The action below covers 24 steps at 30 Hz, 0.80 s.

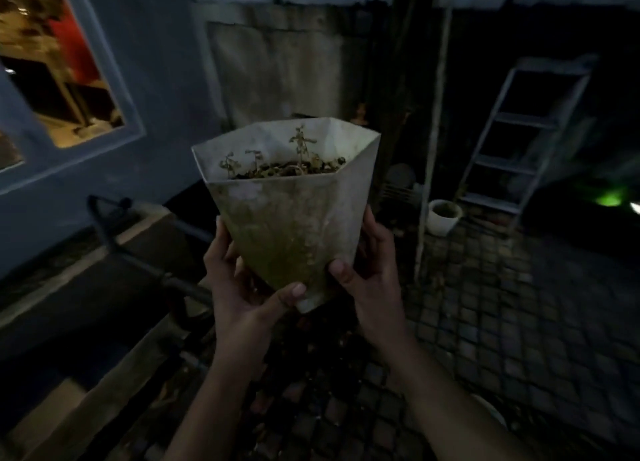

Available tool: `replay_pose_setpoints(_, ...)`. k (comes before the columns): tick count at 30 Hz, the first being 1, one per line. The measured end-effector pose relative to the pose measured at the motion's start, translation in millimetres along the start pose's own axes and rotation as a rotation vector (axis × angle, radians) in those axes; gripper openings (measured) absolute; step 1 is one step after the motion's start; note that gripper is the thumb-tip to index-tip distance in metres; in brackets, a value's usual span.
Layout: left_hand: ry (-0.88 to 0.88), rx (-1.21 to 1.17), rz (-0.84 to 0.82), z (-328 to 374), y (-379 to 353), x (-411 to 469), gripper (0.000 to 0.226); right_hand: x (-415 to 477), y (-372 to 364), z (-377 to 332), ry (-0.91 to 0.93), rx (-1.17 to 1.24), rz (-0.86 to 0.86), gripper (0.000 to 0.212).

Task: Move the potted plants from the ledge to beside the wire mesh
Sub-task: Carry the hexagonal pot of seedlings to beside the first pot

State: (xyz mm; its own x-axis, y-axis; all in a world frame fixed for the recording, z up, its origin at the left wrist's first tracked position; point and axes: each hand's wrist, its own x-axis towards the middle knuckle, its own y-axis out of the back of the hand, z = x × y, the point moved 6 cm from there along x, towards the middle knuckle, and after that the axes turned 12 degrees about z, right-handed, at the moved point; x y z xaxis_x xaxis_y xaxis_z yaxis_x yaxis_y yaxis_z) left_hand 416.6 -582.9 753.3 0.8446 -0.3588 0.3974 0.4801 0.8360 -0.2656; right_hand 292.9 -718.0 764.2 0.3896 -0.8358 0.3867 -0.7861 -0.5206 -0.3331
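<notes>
A tall white hexagonal pot (291, 225), stained green and narrowing toward its base, is held up in the air in front of me. Dark soil and a few thin dried seedlings (301, 148) show inside its rim. My left hand (239, 280) grips the pot's lower left side, thumb across the front near the base. My right hand (370, 270) clasps the lower right side, thumb on the front. A second, small round white pot (443, 218) stands on the paving at the right, by a pole. No wire mesh can be made out in the dim light.
A low concrete ledge (104, 287) runs along the blue wall at the left, below a lit window (59, 69). A metal stepladder (526, 134) leans at the right. A thin pole (429, 155) stands upright beside it. Cobbled paving (485, 322) covers the ground.
</notes>
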Motion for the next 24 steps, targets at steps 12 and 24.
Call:
replay_pose_setpoints(12,0.086,-0.139,-0.275,-61.9,-248.7,10.9,0.117,109.7,203.5,-46.3,0.155,-0.172,0.26,0.076)
replay_pose_setpoints(24,0.077,-0.28,-0.518,-152.2,-448.8,78.8,0.112,239.2,326.9,-30.5,0.234,-0.281,0.43,0.083)
